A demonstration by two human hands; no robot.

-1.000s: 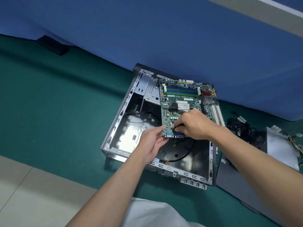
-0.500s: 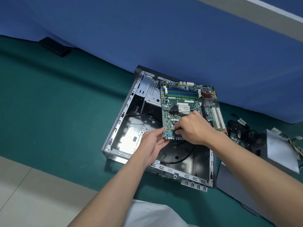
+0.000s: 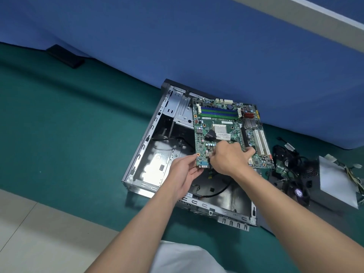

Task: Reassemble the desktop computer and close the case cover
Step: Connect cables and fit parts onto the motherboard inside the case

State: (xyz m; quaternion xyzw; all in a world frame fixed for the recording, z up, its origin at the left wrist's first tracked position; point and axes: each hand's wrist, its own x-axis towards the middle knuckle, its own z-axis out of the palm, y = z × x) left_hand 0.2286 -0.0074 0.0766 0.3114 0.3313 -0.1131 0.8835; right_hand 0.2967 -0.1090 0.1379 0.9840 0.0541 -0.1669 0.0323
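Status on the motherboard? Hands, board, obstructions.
Left hand grips motherboard at near-left corner; right hand grips near edge. Motherboard tilted over open case, not seated. Black cable loose on case floor beneath.

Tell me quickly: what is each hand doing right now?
Left hand: closed, pinching the near left corner of the motherboard.
Right hand: closed, gripping the motherboard at its near edge.
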